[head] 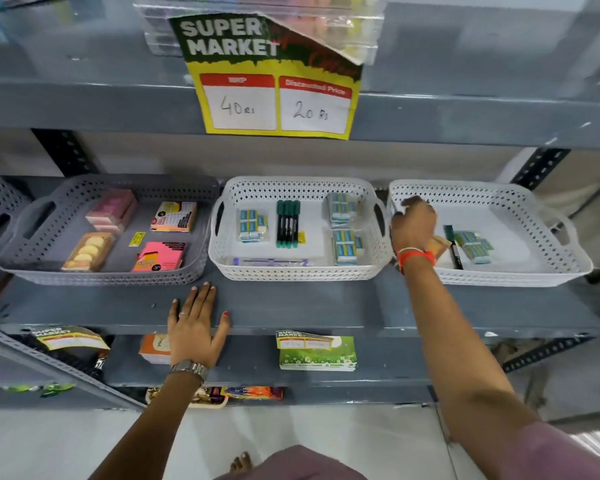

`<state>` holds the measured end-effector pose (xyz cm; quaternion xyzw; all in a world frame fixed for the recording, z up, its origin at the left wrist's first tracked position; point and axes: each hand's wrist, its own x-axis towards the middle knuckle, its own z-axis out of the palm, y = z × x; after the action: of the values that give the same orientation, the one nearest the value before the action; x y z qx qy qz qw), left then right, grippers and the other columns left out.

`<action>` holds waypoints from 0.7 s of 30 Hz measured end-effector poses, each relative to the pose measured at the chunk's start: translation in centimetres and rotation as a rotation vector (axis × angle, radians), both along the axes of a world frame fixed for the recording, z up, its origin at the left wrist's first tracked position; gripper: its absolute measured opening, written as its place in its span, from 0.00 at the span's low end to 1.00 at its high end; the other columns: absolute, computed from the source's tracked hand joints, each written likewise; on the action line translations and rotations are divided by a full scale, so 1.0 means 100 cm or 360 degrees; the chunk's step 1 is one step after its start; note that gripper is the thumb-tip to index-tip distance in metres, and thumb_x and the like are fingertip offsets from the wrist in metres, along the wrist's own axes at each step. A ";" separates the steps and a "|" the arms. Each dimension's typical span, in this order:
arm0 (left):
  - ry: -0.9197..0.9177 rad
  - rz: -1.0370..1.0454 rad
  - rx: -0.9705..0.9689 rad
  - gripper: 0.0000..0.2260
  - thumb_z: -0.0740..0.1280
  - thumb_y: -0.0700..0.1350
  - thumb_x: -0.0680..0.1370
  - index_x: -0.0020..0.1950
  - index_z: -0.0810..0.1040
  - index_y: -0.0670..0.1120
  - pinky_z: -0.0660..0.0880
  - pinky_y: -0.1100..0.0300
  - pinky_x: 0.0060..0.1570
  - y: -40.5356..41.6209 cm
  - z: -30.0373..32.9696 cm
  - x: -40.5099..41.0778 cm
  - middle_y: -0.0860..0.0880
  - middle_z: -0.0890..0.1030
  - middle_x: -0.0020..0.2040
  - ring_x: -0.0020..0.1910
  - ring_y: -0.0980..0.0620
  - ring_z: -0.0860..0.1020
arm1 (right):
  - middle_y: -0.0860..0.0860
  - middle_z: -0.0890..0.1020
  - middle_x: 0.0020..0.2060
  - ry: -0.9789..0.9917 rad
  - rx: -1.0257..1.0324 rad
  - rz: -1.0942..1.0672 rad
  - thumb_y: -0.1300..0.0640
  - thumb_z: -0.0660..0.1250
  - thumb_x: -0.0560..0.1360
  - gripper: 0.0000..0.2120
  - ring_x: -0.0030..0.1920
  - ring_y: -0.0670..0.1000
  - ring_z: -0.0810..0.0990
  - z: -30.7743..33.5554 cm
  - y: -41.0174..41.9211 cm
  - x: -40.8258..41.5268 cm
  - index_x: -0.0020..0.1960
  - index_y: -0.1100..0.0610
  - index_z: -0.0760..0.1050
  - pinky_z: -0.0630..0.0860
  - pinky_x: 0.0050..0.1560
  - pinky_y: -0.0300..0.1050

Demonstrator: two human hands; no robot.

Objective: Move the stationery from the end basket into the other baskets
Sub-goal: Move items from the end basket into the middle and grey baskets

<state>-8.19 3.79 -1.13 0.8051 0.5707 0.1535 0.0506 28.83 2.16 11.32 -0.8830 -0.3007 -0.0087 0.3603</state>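
Three baskets stand in a row on a grey shelf. The white end basket [520, 275] at the right holds a green marker [453, 245], an eraser pack [473, 245] and a brown packet [439, 245]. My right hand [413, 225] reaches over its left rim, fingers curled above the brown packet; whether it grips anything is hidden. The white middle basket [291, 271] holds green markers [287, 223], eraser packs [343, 237] and clear pens [271, 261]. The grey left basket [101, 277] holds sticky-note pads [160, 256]. My left hand [196, 323] lies flat and empty on the shelf edge.
A yellow price sign [274, 98] hangs from the upper shelf edge above the middle basket. A clear plastic box [257, 15] sits on that upper shelf. On the lower shelf lie a green card stack [317, 353] and an orange pack [155, 348].
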 end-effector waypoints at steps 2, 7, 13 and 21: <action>-0.0030 0.0007 0.0011 0.29 0.51 0.56 0.73 0.67 0.73 0.41 0.60 0.43 0.67 -0.001 0.000 0.001 0.43 0.75 0.66 0.67 0.43 0.71 | 0.65 0.76 0.61 0.0034 -0.0358 -0.0194 0.63 0.63 0.73 0.17 0.63 0.65 0.73 -0.014 -0.010 0.022 0.60 0.66 0.74 0.73 0.60 0.55; -0.0037 0.0016 0.0006 0.31 0.49 0.57 0.73 0.68 0.71 0.41 0.57 0.45 0.69 -0.003 0.001 0.002 0.43 0.73 0.68 0.69 0.44 0.68 | 0.65 0.65 0.69 0.0147 -0.0840 -0.0324 0.60 0.62 0.75 0.24 0.67 0.65 0.66 -0.030 -0.018 0.038 0.68 0.67 0.63 0.71 0.63 0.56; 0.0046 -0.0008 -0.0053 0.33 0.47 0.59 0.73 0.70 0.69 0.42 0.55 0.46 0.70 -0.001 0.002 -0.001 0.45 0.70 0.70 0.71 0.45 0.66 | 0.67 0.62 0.70 0.0197 -0.0777 -0.0352 0.62 0.62 0.74 0.26 0.69 0.66 0.65 -0.032 -0.014 0.037 0.69 0.67 0.60 0.71 0.64 0.57; 0.0100 -0.0033 -0.0099 0.42 0.35 0.67 0.74 0.69 0.69 0.41 0.56 0.50 0.70 0.007 0.010 -0.031 0.43 0.72 0.69 0.70 0.45 0.67 | 0.68 0.72 0.63 -0.0113 -0.0284 -0.0307 0.60 0.70 0.69 0.30 0.64 0.66 0.69 0.006 -0.009 0.009 0.66 0.69 0.64 0.68 0.64 0.56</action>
<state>-11.33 4.50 -0.16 0.8134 0.5681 0.1099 0.0592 29.69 1.28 11.89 -0.9355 -0.2267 -0.0478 0.2669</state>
